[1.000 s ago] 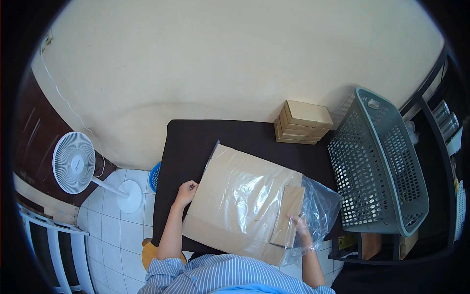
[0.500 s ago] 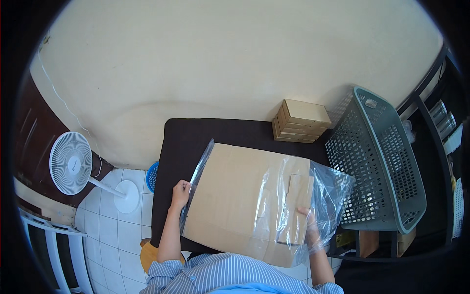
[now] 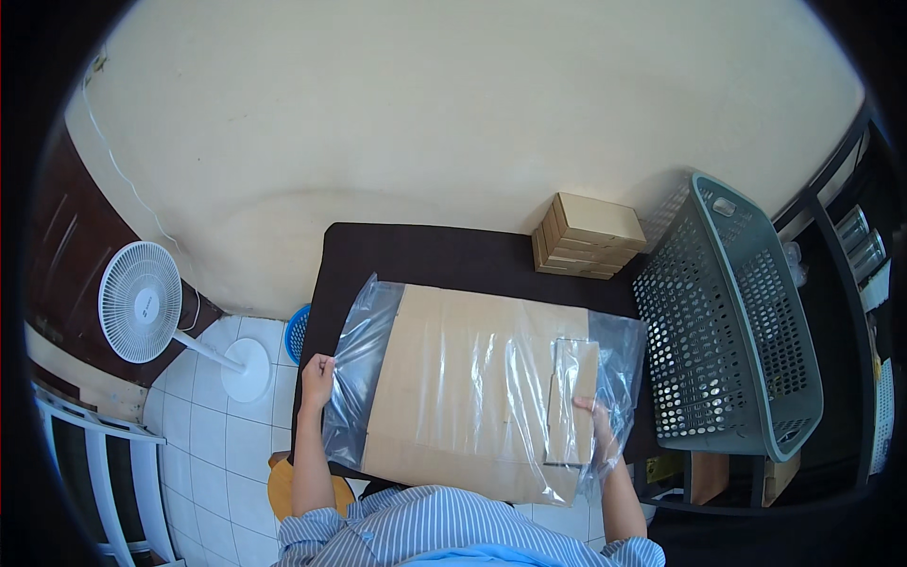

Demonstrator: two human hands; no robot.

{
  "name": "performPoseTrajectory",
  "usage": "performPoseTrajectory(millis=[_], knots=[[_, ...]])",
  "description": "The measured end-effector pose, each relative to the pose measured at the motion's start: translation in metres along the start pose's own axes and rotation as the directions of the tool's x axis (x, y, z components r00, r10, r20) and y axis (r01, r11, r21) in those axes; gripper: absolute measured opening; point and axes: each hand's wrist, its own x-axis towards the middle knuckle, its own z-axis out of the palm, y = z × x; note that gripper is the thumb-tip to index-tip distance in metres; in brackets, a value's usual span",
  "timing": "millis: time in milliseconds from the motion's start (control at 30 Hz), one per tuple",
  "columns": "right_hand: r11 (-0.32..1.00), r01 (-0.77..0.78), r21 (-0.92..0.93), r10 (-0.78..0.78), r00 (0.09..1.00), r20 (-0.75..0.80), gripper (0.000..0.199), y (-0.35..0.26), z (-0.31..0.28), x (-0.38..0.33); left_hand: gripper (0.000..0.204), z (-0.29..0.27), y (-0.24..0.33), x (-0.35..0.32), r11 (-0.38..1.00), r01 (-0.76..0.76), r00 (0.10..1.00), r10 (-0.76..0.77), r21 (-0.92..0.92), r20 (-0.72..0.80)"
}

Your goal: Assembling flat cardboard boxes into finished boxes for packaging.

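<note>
Cardboard sheet (image 3: 435,387), flat inside a clear plastic bag (image 3: 359,378), lying on a dark table (image 3: 425,248) with its near edge close to the person's striped shirt (image 3: 453,515). The left hand (image 3: 318,380), forearm reaching forward, has its fingers curled tight around the bag's left edge. The right hand (image 3: 602,425), behind plastic, grips the sheet's right side, thumb on top, other fingers hidden.
</note>
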Motion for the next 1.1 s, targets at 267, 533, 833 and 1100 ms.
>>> performPoseTrajectory(millis=[267, 533, 833, 1100], knots=[[0.996, -0.074, 0.059, 0.064, 0.986, 0.153, 0.046, 0.012, -0.017, 0.021, 0.05, 0.003, 0.08, -0.011, 0.923, 0.348, 0.91, -0.375, 0.165, 0.178], [0.998, -0.017, -0.056, 0.02, 0.998, 0.056, 0.049, 0.006, -0.002, 0.012, 0.036, 0.022, 0.065, -0.012, 0.997, 0.063, 0.998, -0.063, 0.037, 0.017], [0.995, 0.093, -0.039, -0.093, 0.996, 0.015, 0.052, -0.016, 0.007, 0.006, 0.032, -0.044, 0.004, 0.005, 0.997, 0.065, 0.979, -0.071, -0.037, -0.193], [0.996, 0.065, -0.064, -0.06, 0.995, 0.085, 0.052, -0.015, -0.021, 0.045, 0.033, -0.151, 0.003, 0.02, 0.988, 0.13, 0.968, -0.108, 0.084, -0.226]])
